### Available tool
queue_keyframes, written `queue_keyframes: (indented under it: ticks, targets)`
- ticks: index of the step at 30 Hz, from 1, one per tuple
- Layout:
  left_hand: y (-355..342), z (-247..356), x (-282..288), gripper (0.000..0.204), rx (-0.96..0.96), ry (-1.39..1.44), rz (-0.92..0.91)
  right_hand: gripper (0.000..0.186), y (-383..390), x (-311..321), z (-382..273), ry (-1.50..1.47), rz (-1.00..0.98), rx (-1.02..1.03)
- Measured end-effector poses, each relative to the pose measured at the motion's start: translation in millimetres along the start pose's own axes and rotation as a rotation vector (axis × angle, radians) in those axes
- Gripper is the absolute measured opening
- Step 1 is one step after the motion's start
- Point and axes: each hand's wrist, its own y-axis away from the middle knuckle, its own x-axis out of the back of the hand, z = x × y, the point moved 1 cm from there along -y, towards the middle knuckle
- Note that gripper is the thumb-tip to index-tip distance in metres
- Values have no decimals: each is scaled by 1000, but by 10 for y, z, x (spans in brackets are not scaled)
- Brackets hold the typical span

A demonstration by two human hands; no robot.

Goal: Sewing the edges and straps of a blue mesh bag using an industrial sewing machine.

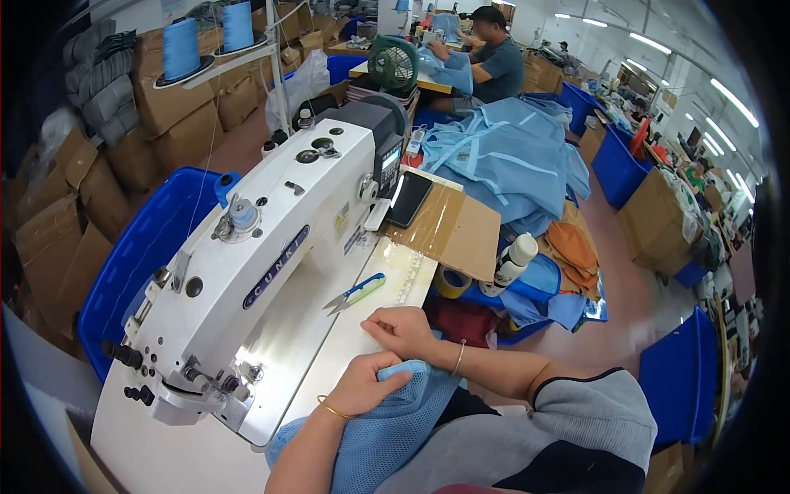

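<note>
My left hand [366,383] is closed on light blue mesh fabric [407,420], its thumb pressed over a folded top edge; the fabric drapes down across my lap and the table edge. Just above it, my right hand [399,333] has its fingers curled closed; I cannot make out what is between them. Thread snips [358,292] with blue and green handles lie on the white table [164,453], a little beyond my right hand. To the left stands a white industrial sewing machine [288,198], its needle area low at the front.
A cardboard sheet [453,230], dark phone [410,198], white bottle [518,255] and piled blue fabric [502,156] sit beyond my right hand. Blue bins [671,379] flank me on both sides. Cardboard boxes [58,263] stand left; a co-worker [498,66] sits ahead.
</note>
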Motion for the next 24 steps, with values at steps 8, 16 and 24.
queue_keyframes:
  ticks: [8,16,24]
  targets:
    - [-8,-23,-9,16,1,5,0,19,-2,7,-3,-5,7,5]
    - [-9,-30,-7,16,-7,-1,-6,20,4,-2,4,19,11,10]
    - [-4,-6,-5,17,-12,-3,-8,16,0,10,-2,45,-5,9]
